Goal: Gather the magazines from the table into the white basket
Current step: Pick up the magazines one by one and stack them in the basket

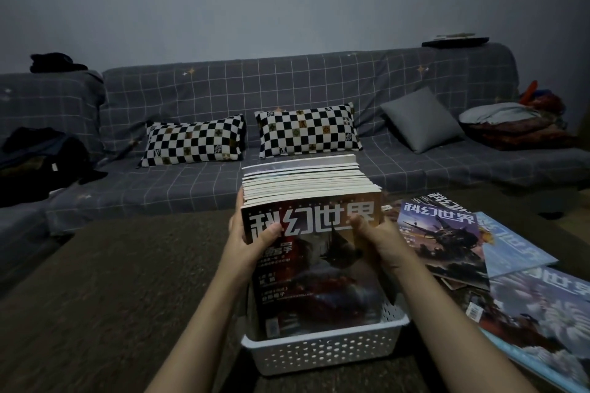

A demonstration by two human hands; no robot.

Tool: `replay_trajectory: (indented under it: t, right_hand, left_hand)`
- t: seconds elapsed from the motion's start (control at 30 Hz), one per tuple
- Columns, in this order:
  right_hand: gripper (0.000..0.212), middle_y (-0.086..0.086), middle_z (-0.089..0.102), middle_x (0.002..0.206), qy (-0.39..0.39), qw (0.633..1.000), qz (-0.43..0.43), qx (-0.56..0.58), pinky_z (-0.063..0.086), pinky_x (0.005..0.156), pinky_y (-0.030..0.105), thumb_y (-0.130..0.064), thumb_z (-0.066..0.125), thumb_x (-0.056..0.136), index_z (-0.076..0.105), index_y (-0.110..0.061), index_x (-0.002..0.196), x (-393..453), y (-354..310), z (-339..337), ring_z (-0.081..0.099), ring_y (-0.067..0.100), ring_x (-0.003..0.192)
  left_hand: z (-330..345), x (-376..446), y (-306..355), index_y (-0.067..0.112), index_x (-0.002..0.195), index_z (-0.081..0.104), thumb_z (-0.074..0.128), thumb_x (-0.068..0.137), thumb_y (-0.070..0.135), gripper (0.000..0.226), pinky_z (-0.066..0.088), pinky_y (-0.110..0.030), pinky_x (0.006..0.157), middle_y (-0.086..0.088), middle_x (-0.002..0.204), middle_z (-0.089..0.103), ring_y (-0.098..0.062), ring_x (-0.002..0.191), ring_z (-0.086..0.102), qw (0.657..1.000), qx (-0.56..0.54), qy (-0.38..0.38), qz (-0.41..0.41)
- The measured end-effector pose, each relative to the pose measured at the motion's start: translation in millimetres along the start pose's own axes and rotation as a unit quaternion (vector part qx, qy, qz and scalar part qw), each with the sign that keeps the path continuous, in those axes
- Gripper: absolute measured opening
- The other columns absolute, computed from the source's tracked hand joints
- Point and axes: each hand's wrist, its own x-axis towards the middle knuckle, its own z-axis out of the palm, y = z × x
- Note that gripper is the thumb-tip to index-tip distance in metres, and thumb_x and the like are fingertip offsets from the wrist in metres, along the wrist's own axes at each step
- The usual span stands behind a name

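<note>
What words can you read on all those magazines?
"科幻世界": big white title on the front magazine, held by the left hand and right hand.
"科幻世界", upside down: loose magazine on the table.
Small cover lines, barcodes and the other loose covers: too blurred or cut off to read.

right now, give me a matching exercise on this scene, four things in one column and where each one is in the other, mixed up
Things
1. stack of upright magazines
2. white perforated plastic basket
3. loose glossy magazines
4. two black-and-white checkered pillows

Places
A. on the grey grid-patterned sofa
B. spread flat on the table, right of the basket
C. standing in the basket, held by left hand and right hand
D. on the brown table, between the forearms

Pairs: 1-C, 2-D, 3-B, 4-A
</note>
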Motion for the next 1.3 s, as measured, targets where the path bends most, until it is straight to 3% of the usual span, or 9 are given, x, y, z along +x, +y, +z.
replay_trajectory:
  t: [0.13,0.3,0.43,0.63,0.73,0.9,1.03,1.13,1.3]
  right_hand:
    - [0.104,0.006,0.069,0.107,-0.019,0.999,-0.001,0.047,0.051,0.086,0.033,-0.067,0.082,0.026,0.052,-0.019,0.113,-6.5,-0.5,-7.1,0.066,0.021,0.100]
    - [0.074,-0.001,0.075,0.090,-0.045,0.996,0.031,0.064,0.050,0.078,0.031,-0.061,0.084,0.033,0.066,-0.023,0.093,-6.1,6.5,-7.0,0.070,0.016,0.087]
    - [0.054,-0.001,0.074,0.090,-0.061,0.997,0.049,0.027,0.050,0.084,0.036,-0.059,0.083,0.042,0.070,-0.031,0.085,1.0,3.1,-7.4,0.069,0.019,0.091]
    - [0.051,-0.008,0.074,0.074,-0.023,0.998,0.017,0.063,0.052,0.056,0.017,-0.036,0.079,0.052,0.056,-0.021,0.095,13.2,-3.0,4.8,0.070,0.007,0.068]
    - [0.047,-0.003,0.074,0.077,-0.023,0.995,0.011,0.096,0.053,0.055,0.017,-0.026,0.077,0.053,0.057,-0.019,0.094,14.2,-5.0,5.2,0.071,0.011,0.069]
    - [0.056,0.001,0.074,0.081,-0.034,0.993,0.054,0.099,0.053,0.062,0.021,-0.042,0.085,0.045,0.063,-0.016,0.089,9.6,1.7,-3.1,0.072,0.014,0.074]
    - [0.041,0.001,0.074,0.079,-0.071,0.989,0.084,0.100,0.052,0.068,0.028,-0.048,0.086,0.043,0.075,-0.022,0.072,8.0,3.4,-11.0,0.071,0.017,0.076]
    - [0.039,0.002,0.074,0.077,-0.050,0.991,0.085,0.090,0.052,0.071,0.030,-0.048,0.080,0.054,0.071,-0.017,0.075,6.3,4.5,-8.9,0.070,0.019,0.077]
    - [0.074,-0.004,0.073,0.062,0.019,0.996,0.080,0.026,0.050,0.056,0.018,-0.069,0.077,0.026,0.066,-0.011,0.071,1.5,-0.7,2.5,0.070,0.015,0.067]
  left_hand:
    - [-7.2,-0.2,0.6,0.047,0.144,0.015,0.075,0.041,0.074,0.122,0.039,-0.056,0.103,0.000,0.149,0.035,-0.026,0.131,0.042,0.999,-0.001,-0.032,-0.013]
    - [-2.7,-0.2,2.7,0.039,0.147,0.013,0.076,0.044,0.073,0.125,0.038,-0.053,0.106,-0.001,0.146,0.042,-0.021,0.127,0.048,0.999,-0.021,-0.041,-0.014]
    - [-0.8,3.7,6.6,0.033,0.147,0.018,0.078,0.047,0.068,0.121,0.040,-0.051,0.105,-0.002,0.140,0.049,-0.022,0.123,0.053,0.998,-0.040,-0.047,-0.023]
    - [4.8,-0.5,7.5,0.020,0.147,0.024,0.077,0.046,0.069,0.124,0.042,-0.051,0.104,-0.007,0.136,0.054,-0.025,0.121,0.055,0.998,-0.060,-0.012,-0.022]
    - [5.1,-2.4,8.6,0.018,0.146,0.027,0.076,0.044,0.072,0.125,0.045,-0.050,0.101,-0.009,0.134,0.055,-0.025,0.118,0.058,0.998,-0.060,0.014,-0.009]
    - [12.0,-2.3,7.5,0.029,0.147,0.022,0.074,0.045,0.073,0.122,0.039,-0.053,0.105,-0.006,0.145,0.043,-0.026,0.127,0.049,0.998,-0.049,0.024,0.005]
    - [18.0,0.3,8.5,0.035,0.147,0.018,0.076,0.046,0.071,0.122,0.041,-0.052,0.104,-0.003,0.143,0.046,-0.022,0.125,0.051,0.997,-0.063,0.032,0.003]
    - [16.8,2.0,6.3,0.038,0.146,0.019,0.076,0.049,0.069,0.116,0.043,-0.051,0.102,-0.001,0.141,0.048,-0.020,0.123,0.054,0.998,-0.062,0.025,-0.008]
    - [16.4,-1.2,7.1,0.037,0.145,0.021,0.073,0.054,0.069,0.109,0.043,-0.050,0.102,0.000,0.139,0.050,-0.020,0.120,0.055,0.998,-0.054,0.022,-0.028]
